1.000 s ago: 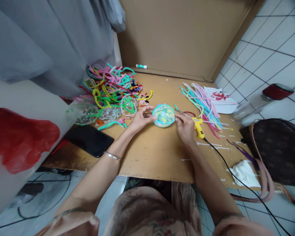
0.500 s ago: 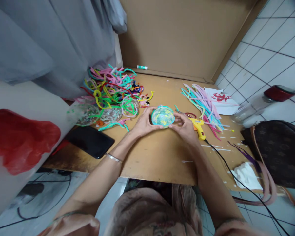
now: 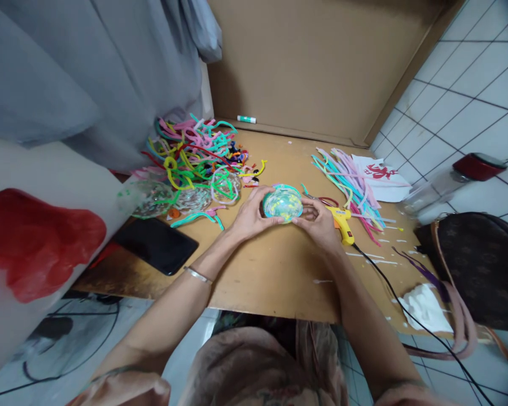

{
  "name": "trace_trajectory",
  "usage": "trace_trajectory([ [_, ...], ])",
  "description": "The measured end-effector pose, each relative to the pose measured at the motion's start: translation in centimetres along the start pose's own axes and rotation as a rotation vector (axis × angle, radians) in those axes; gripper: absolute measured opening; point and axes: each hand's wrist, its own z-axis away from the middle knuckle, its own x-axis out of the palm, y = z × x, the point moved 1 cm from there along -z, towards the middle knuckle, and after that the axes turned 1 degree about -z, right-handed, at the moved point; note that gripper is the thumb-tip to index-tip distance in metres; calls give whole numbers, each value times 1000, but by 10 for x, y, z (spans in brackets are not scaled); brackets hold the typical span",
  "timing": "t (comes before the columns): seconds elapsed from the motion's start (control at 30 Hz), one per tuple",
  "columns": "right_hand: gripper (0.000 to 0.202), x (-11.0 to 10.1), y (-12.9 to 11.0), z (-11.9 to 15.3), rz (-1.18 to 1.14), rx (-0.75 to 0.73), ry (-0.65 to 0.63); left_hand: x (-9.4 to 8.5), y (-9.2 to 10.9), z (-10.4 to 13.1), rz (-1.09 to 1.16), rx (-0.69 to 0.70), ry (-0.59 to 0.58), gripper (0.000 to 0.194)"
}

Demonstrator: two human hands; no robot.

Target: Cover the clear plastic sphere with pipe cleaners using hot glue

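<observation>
A small round bowl-like piece (image 3: 283, 203), shiny and see-through, has a teal rim and yellow, white and green flecks. My left hand (image 3: 255, 213) grips its left side, thumb along the near edge and fingers round the back. From the right, my right hand (image 3: 319, 221) holds it with the thumb at the front, the other fingers partly hidden. Just beside my right hand lies a yellow glue gun (image 3: 342, 224) with a black cord. Red-handled scissors (image 3: 328, 201) rest behind that hand.
A tangled heap of coloured pipe cleaners (image 3: 195, 149) covers the back left, with similar clear round pieces (image 3: 192, 199) before it. A black phone (image 3: 156, 243) lies at left. Straight pipe cleaners (image 3: 347, 180), a bottle (image 3: 457, 177), a brown bag (image 3: 478, 265) and tissue (image 3: 425, 307) are at right.
The bowl-like piece has tilted a little in my hands, so its shiny curved surface faces me differently. Both hands keep their hold. The whole view has shifted slightly.
</observation>
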Motion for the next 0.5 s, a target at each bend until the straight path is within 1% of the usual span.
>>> trace_trajectory([
  [0.1, 57, 0, -3, 0, 54, -13, 29, 1, -3, -1, -29, 12, -6, 74],
  [0.2, 55, -2, -5, 0, 81, -10, 31, 3, -5, -1, -30, 32, -12, 80],
  [0.3, 54, -6, -6, 0, 79, 4, 20, 4, -2, 0, 10, 31, -30, 87],
  [0.4, 53, -9, -6, -2, 59, 28, -6, 4, 2, 0, 72, -5, -56, 90],
  [0.5, 53, -11, -6, -3, 43, 40, -14, 4, 4, 0, 82, -12, -65, 93],
])
